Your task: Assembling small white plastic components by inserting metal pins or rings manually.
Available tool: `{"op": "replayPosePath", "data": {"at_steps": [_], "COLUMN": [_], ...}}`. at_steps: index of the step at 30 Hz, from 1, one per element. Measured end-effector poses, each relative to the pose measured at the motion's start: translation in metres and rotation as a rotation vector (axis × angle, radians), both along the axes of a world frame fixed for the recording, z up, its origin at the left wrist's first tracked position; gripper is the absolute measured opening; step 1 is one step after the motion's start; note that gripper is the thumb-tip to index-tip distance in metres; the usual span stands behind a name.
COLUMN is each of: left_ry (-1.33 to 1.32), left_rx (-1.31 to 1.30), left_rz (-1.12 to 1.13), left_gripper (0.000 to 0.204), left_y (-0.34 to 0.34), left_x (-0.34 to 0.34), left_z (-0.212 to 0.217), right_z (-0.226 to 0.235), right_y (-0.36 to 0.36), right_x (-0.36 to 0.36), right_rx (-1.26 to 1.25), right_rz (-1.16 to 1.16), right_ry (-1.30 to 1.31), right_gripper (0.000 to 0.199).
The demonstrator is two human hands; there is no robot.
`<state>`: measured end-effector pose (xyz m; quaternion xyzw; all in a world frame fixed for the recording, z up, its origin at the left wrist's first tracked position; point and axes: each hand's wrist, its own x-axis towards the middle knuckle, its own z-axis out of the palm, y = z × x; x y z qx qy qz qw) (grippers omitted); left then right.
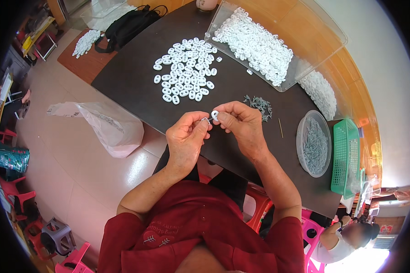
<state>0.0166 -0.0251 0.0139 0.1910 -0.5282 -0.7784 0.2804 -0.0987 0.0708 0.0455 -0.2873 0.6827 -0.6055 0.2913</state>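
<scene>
Over the near edge of the dark table (136,86), my two hands meet with their fingertips close together. My right hand (245,132) is closed, pinching a white oval plastic piece (215,115) between thumb and finger. Just left of it, my left hand (187,142) is closed in a pinch on a small pale thing, mostly hidden by the fingers. Several similar white two-holed ovals (187,68) lie spread beyond my hands. A small heap of grey screws (259,107) lies just beyond my right hand.
A clear bin (314,36) of white pieces stands at the back right. To the right are a thin stick (280,128), a clear bowl (299,150) of grey screws and a green basket (346,177). A white sack (127,132) is on the floor; another person (339,245) sits lower right.
</scene>
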Motion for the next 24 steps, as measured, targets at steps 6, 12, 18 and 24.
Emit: {"op": "replayPosePath", "data": {"at_steps": [6,12,18,24], "left_ry": [0.004,0.018,0.076,0.106], "left_rx": [-0.017,-0.067,-0.084,-0.051], "left_rz": [0.028,0.064,0.102,0.094], "left_gripper": [0.015,0.015,0.017,0.022], "left_y": [0.003,0.005,0.008,0.008], "left_x": [0.000,-0.003,-0.007,-0.009], "left_z": [-0.001,-0.005,-0.010,-0.010], "right_z": [-0.002,-0.013,-0.010,-0.015], "right_y": [-0.002,-0.002,-0.002,0.001], "right_x": [0.007,0.010,0.014,0.012], "right_rx": [-0.030,-0.066,-0.074,-0.064], "right_rz": [-0.005,-0.073,-0.064,-0.034], "right_ry": [0.153,0.296,0.270,0.562], "right_gripper": [0.011,0.011,0.011,0.017]}}
